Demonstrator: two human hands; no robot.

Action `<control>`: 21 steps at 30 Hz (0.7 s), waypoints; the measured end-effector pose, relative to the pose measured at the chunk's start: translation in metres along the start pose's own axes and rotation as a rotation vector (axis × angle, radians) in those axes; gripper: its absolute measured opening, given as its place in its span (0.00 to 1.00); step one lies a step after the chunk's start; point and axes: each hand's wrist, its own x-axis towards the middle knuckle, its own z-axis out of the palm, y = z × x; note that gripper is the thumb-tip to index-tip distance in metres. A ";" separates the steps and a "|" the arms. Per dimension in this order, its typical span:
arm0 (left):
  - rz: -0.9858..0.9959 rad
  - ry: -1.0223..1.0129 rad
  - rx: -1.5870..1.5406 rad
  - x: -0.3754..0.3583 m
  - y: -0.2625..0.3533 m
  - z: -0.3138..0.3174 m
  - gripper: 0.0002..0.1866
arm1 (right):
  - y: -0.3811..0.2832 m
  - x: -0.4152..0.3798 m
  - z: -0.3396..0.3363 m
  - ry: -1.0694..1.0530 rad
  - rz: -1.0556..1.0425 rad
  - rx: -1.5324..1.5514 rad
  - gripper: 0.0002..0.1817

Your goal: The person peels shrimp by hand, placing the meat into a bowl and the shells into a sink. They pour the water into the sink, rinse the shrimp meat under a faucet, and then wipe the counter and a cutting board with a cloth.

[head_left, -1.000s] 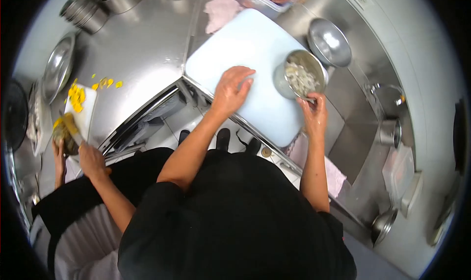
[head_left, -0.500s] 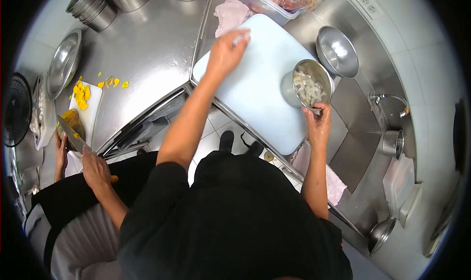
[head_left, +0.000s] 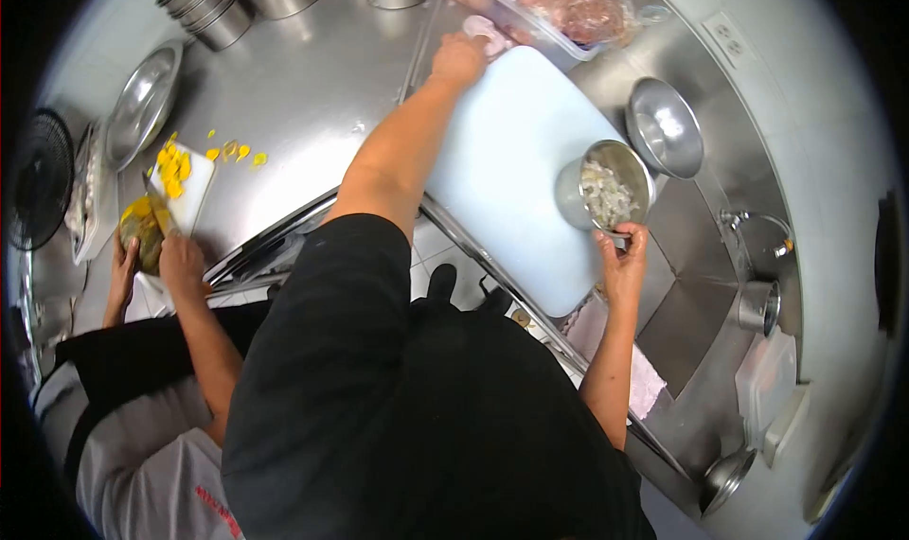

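Note:
My right hand (head_left: 623,261) pinches the near rim of a deep metal pot (head_left: 574,197). The pot stands on the right part of a large white cutting board (head_left: 511,152) and holds pale pieces that look like peeled shrimp (head_left: 606,194). Stretched far forward, my left hand (head_left: 460,59) is closed on a pale pink cloth (head_left: 487,35) by the board's far left corner. Its fingertips are partly hidden by the back of the hand.
At left, a co-worker's hands (head_left: 180,261) cut a yellow-fleshed fruit with a knife beside a small board (head_left: 194,190). A plastic tub (head_left: 530,24) with bagged meat stands at the back. A metal bowl (head_left: 665,128) and sink (head_left: 682,303) lie right.
My left hand has moved forward from above the board to the pink cloth, which is now bunched up. My right hand stays on the pot rim. The co-worker's knife has moved into the fruit.

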 end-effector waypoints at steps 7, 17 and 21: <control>-0.234 -0.030 -0.501 -0.045 -0.014 -0.073 0.26 | 0.006 0.002 -0.001 0.005 -0.033 0.073 0.20; -0.255 0.296 -0.471 -0.112 -0.039 -0.156 0.29 | 0.003 0.003 0.002 -0.019 0.013 0.193 0.18; -0.430 0.099 -0.404 -0.107 -0.053 -0.181 0.29 | -0.001 0.004 0.002 -0.031 0.027 0.172 0.18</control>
